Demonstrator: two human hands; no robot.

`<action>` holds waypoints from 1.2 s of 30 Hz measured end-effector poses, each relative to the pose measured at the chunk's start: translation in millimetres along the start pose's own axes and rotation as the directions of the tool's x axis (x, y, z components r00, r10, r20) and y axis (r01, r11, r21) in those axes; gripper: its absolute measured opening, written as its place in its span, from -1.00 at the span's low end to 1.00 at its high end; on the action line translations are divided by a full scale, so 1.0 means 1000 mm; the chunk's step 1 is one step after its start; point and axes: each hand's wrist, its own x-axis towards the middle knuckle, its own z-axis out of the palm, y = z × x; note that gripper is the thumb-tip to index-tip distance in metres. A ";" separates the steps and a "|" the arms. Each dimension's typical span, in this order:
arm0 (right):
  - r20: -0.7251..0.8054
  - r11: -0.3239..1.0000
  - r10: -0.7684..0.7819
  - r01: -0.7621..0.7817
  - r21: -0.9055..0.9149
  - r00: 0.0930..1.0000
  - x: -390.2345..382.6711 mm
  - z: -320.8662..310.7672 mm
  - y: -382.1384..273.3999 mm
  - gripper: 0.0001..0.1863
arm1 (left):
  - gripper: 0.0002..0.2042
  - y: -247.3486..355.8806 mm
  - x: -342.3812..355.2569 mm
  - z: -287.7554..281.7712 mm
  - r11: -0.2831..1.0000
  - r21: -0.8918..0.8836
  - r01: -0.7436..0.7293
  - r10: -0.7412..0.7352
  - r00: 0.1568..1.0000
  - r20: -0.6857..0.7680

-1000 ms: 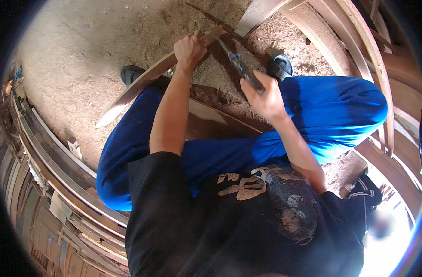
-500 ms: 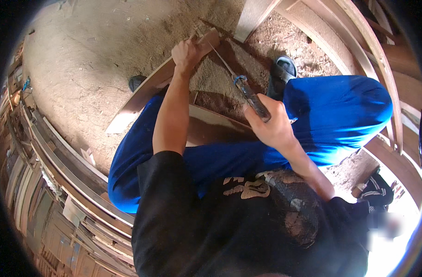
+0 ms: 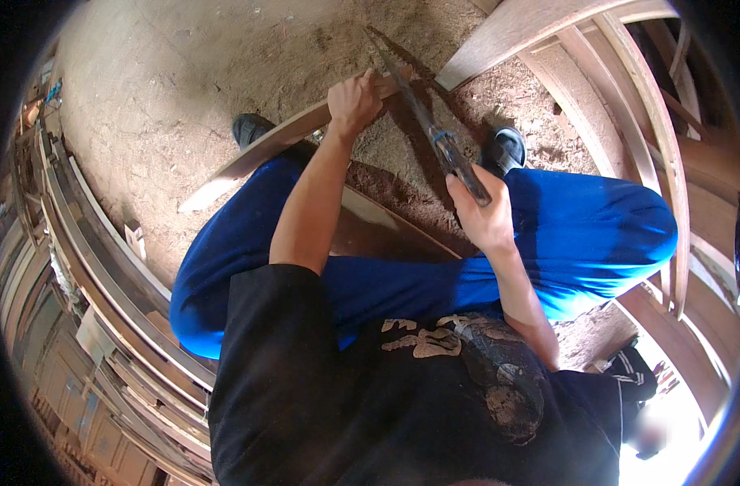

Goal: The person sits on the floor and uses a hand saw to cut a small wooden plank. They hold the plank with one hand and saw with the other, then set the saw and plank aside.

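My right hand (image 3: 485,215) is closed around the dark handle of a handsaw (image 3: 449,151), which has blue binding where the blade begins. The long, narrow blade slants away to the upper left and crosses a wooden board (image 3: 265,149) near its far right end. Fingers of my left hand (image 3: 355,102) wrap over the top of that board, just left of the blade. From there the board slopes down leftward, past my left knee. How deep the blade sits in the wood cannot be made out.
A second plank (image 3: 386,220) lies between my blue-trousered legs. Curved wooden frame pieces (image 3: 658,105) stand at the right. Long timber strips (image 3: 102,259) are stacked along the left. Sawdust covers the ground (image 3: 167,97). My sandalled foot (image 3: 506,147) is near the saw.
The saw has moved forward, its blade tip now reaching beyond the board. Both hands and the board appear farther right in the picture, as the view has shifted slightly. Both grips stay closed.
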 end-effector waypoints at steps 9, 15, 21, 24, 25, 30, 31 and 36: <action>0.059 0.991 0.132 -0.129 -0.044 0.989 -0.063 -0.021 -0.034 -0.79 | -0.74 0.002 -0.008 0.018 0.999 -0.005 0.040 -0.040 0.999 -0.016; 0.023 0.990 0.122 -0.124 0.064 0.992 -0.002 0.018 -0.005 -0.78 | -0.72 0.000 -0.006 0.014 0.999 -0.029 0.030 -0.030 0.999 -0.027; 0.045 0.998 0.065 -0.064 -0.019 0.997 -0.034 0.009 -0.013 -0.84 | -0.70 -0.012 0.003 0.014 0.998 -0.046 0.042 -0.040 0.999 0.030; 0.028 0.994 0.103 -0.102 -0.040 0.994 -0.050 0.001 -0.018 -0.84 | -0.71 -0.011 0.002 0.017 0.999 -0.030 0.023 -0.023 1.000 -0.011; 0.028 0.994 0.102 -0.101 -0.040 0.994 -0.046 0.002 -0.015 -0.84 | -0.71 -0.011 0.001 0.019 1.000 -0.015 0.012 -0.013 0.999 -0.035; 0.009 0.996 -0.033 0.033 -0.084 0.999 -0.028 0.013 -0.023 -0.77 | -0.68 -0.015 0.013 0.009 1.000 -0.001 0.030 -0.030 0.998 0.046; 0.019 0.996 -0.016 0.018 -0.089 1.000 -0.033 0.010 -0.022 -0.77 | -0.68 -0.016 0.011 0.011 1.000 -0.006 0.014 -0.014 1.000 0.023; 0.023 0.994 0.073 -0.070 -0.085 0.997 -0.049 0.002 -0.021 -0.79 | -0.64 -0.006 -0.004 0.010 1.000 -0.007 0.007 -0.007 1.000 -0.004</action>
